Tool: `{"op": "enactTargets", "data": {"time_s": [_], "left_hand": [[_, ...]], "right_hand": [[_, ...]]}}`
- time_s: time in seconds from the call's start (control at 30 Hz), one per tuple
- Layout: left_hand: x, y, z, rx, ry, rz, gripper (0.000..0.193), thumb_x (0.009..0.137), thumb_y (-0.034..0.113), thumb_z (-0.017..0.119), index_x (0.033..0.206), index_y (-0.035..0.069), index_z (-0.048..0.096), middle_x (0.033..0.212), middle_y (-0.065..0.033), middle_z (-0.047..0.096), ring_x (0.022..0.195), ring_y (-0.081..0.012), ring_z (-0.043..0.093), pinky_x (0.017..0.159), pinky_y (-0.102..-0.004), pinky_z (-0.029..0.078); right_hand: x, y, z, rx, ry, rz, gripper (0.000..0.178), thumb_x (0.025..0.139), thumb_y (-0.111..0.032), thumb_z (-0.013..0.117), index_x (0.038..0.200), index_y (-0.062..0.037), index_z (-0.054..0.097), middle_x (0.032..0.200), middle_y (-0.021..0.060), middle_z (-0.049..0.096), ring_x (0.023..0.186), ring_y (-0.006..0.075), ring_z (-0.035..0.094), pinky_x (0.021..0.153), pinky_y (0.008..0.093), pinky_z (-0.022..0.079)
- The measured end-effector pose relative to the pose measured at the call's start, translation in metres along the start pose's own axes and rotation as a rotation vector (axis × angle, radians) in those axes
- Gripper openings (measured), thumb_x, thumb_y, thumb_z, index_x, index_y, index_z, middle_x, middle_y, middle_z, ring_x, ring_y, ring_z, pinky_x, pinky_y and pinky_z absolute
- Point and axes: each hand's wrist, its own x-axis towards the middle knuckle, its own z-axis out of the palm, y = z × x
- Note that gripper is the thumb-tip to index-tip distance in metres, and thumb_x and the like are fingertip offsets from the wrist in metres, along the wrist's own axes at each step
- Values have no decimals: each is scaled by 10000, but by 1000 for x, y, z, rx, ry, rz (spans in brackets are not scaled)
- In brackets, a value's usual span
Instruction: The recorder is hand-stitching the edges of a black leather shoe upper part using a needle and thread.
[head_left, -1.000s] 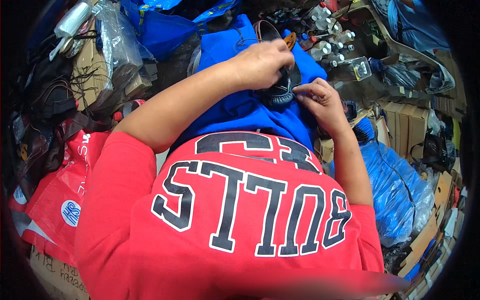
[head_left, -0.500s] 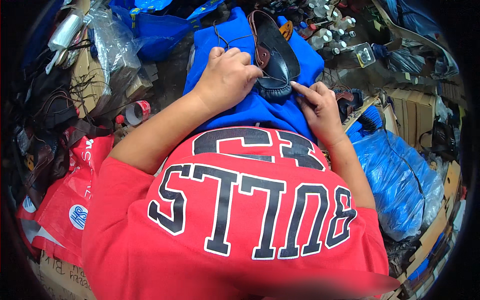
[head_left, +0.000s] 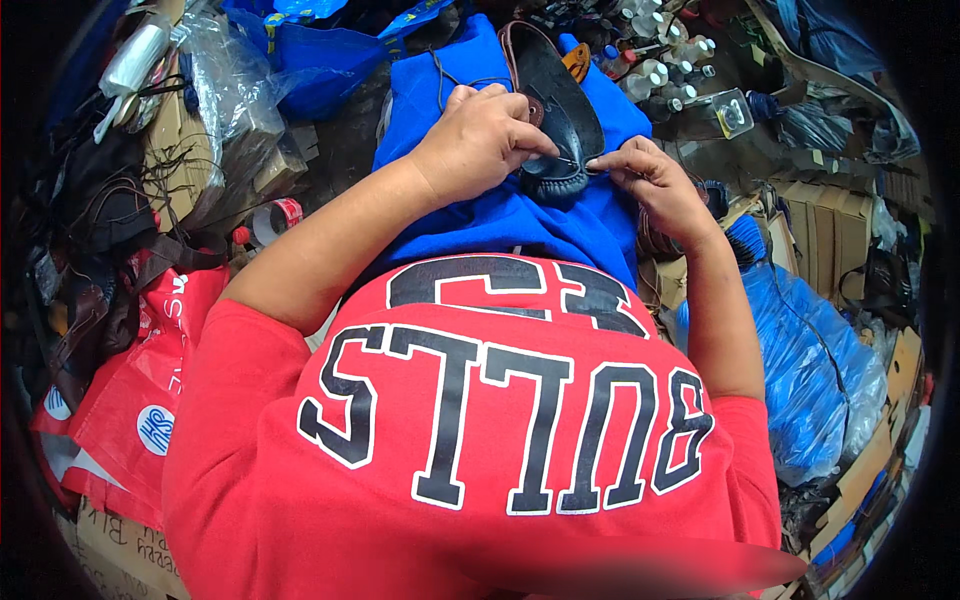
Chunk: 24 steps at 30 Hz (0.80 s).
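A black leather moccasin (head_left: 568, 118) with a brown collar lies on blue cloth (head_left: 425, 90) over my lap, its puckered toe seam (head_left: 555, 188) towards me. My left hand (head_left: 490, 140) is closed over the shoe's left side, its thumb and finger pinching a thin thread at the seam. At the seam's right end, my right hand (head_left: 660, 185) has its thumb and forefinger pressed together against the edge; whatever is between them is too small to name. A loose dark cord (head_left: 440, 70) trails over the cloth beyond my left hand.
Several plastic bottles (head_left: 655, 75) lie at the far right. Nearer on the right are a blue plastic bag (head_left: 795, 350) and cardboard (head_left: 825, 230). To the left are a red bag (head_left: 135, 400), a tape roll (head_left: 275, 220) and clear plastic wrap (head_left: 225, 90).
My left hand has moved right, bringing its fingertips close to the right end of the toe seam. The right hand has shifted slightly right, its fingers more bent.
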Motion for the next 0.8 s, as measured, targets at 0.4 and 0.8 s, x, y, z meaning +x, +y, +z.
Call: {"op": "enactTargets", "data": {"time_s": [0.4, 0.8], "left_hand": [[1, 1, -1, 17, -38, -23, 196, 752, 121, 684, 884, 259, 729, 796, 34, 552, 859, -177, 525, 795, -349, 336], [19, -6, 8, -28, -135, 63, 176, 734, 120, 692, 859, 240, 721, 740, 31, 518, 856, -174, 514, 794, -348, 327]], "right_hand": [[0, 5, -1, 59, -11, 23, 259, 826, -21, 590, 1018, -144, 713, 829, 10, 518, 827, 125, 502, 777, 232, 413], [9, 16, -6, 204, -99, 14, 308, 778, 51, 594, 1026, -91, 709, 791, -16, 475, 777, 91, 463, 735, 201, 386]]}}
